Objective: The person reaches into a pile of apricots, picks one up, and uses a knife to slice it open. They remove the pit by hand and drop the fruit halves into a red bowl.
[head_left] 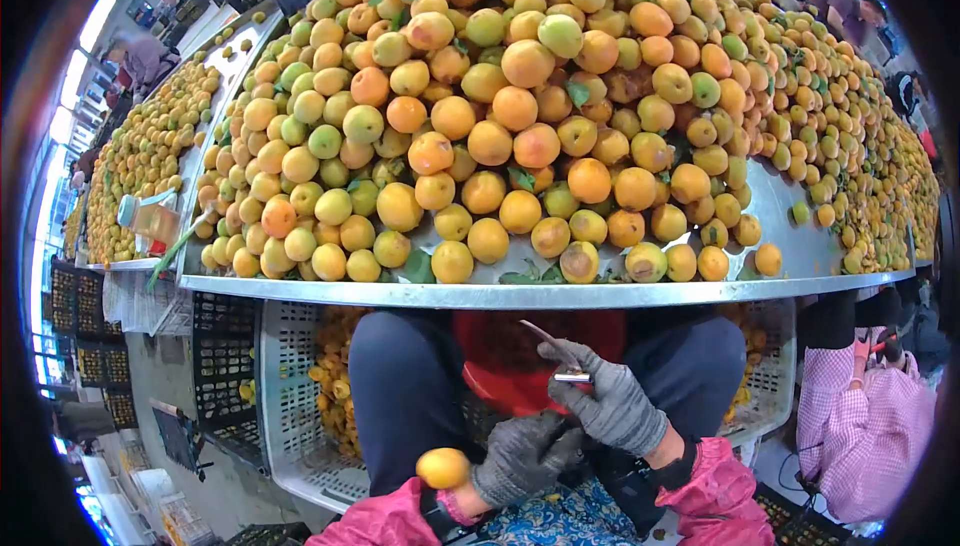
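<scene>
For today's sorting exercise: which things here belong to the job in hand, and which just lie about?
In hand: right hand, knife, left hand, loose fruit, red basin, fruit pile.
Lying about: bottle, black crates.

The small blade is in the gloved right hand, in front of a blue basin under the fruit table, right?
No: the head view shows the basin is red, not blue. The small blade is in the gloved right hand, under the fruit table.

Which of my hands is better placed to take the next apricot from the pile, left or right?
Left, probably. The right hand grips a small knife, so it is busy. The left hand shows no tool, though its curled fingers may hide something.
</scene>
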A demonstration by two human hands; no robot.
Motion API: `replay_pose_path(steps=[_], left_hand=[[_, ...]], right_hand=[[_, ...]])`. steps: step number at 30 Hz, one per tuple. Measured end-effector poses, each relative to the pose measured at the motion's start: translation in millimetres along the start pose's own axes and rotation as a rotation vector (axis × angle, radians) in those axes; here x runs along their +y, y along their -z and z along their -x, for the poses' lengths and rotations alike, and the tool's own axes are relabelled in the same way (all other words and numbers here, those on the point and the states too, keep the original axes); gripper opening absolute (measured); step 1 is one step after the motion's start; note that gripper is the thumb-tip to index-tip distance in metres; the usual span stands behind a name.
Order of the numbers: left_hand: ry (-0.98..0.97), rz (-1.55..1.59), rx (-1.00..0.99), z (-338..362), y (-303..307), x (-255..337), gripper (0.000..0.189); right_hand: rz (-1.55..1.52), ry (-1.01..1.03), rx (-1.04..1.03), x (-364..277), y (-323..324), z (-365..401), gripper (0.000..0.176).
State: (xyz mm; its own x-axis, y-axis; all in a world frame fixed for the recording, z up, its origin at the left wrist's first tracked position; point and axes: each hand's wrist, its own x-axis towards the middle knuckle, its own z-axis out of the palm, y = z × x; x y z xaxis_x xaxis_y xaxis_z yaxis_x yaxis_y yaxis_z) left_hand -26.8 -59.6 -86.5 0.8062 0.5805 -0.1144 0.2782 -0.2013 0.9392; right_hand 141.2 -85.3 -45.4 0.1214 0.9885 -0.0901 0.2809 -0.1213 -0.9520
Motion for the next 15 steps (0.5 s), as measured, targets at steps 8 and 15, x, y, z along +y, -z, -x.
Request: replay_pose_path(steps=[8,15], left_hand=[[-0.289,-0.245,-0.224,-2.7,41.3,13.5,0.042],[0.065,-0.212,0.132,16.6,54.7,-40.0,0.018]], right_hand=[[-0.560,-0.327,0.347,-18.8,13.0,-8.0,0.031],[-0.731,-0.291,0.608,-8.9,32.6,6.5,0.027]])
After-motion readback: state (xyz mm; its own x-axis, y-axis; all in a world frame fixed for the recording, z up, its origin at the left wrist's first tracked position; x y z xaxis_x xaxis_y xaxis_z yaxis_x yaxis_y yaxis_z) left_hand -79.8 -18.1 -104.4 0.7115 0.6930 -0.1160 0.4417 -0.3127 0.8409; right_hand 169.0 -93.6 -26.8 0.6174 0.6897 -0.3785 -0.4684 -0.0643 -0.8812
